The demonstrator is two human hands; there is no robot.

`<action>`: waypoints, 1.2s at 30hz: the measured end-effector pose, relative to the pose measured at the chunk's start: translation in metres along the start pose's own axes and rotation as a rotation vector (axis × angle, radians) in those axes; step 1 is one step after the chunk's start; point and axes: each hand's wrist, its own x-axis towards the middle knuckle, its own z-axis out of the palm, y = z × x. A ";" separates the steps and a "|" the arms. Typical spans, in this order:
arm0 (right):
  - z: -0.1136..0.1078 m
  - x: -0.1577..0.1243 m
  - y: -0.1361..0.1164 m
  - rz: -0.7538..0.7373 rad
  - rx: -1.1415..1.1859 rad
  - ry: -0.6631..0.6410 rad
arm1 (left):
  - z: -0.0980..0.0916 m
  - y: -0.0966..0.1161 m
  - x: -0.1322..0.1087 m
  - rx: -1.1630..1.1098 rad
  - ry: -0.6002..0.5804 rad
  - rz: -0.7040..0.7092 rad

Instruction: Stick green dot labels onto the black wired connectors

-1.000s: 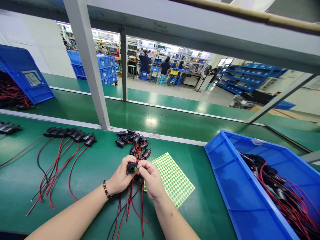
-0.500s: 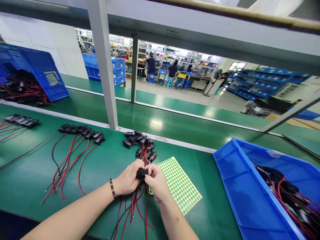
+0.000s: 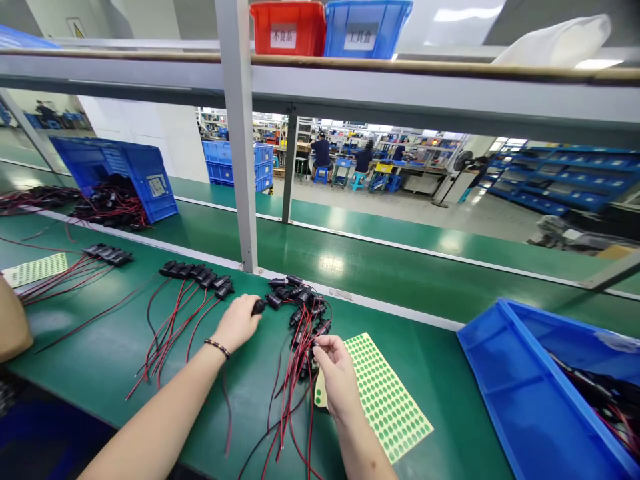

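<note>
Closed around a black cylindrical part [image 3: 259,307] is my left hand [image 3: 239,325], between the lined-up row of black parts [image 3: 197,274] and a loose pile of them [image 3: 300,297]. Red and black wires trail from these parts toward the front edge. My right hand [image 3: 336,367] has its thumb and fingers pinched together beside the pile's wires; what they hold, if anything, is too small to make out. Partly under that hand lies a pale sheet of green round stickers [image 3: 385,400].
A blue bin [image 3: 493,387] of wired parts stands right; another blue bin [image 3: 157,177] lies tipped at back left. A grey post [image 3: 240,147] rises behind the row. A person's arm [image 3: 11,320] shows at the left edge, near a second sticker sheet [image 3: 37,269].
My left hand has moved left and away from my right hand, carrying a black part. The right hand has left that part and sits slightly further right. The view has shifted left and up.
</note>
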 end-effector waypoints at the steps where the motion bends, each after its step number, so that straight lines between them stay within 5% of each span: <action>1: -0.001 0.000 -0.001 -0.005 0.011 0.002 | -0.006 -0.015 0.005 0.089 -0.004 -0.046; 6: -0.003 0.000 -0.002 -0.032 0.031 -0.010 | -0.032 -0.077 0.021 0.381 -0.055 -0.310; 11: -0.005 0.001 -0.003 -0.039 0.053 -0.010 | -0.044 -0.119 0.027 0.277 -0.152 -0.428; 19: -0.016 0.005 -0.015 -0.092 0.060 0.111 | -0.061 -0.144 0.034 0.363 -0.096 -0.422; 22: -0.022 0.009 -0.018 -0.142 0.080 0.228 | -0.072 -0.114 0.036 0.420 0.017 -0.302; 26: -0.029 0.015 -0.013 -0.163 0.087 0.304 | -0.066 -0.023 0.022 0.201 0.041 0.122; 31: -0.031 0.020 -0.006 -0.181 0.062 0.332 | -0.013 0.090 -0.024 -0.058 -0.130 0.352; 36: -0.032 0.023 -0.001 -0.188 0.000 0.348 | 0.044 0.118 -0.048 -0.099 -0.119 0.309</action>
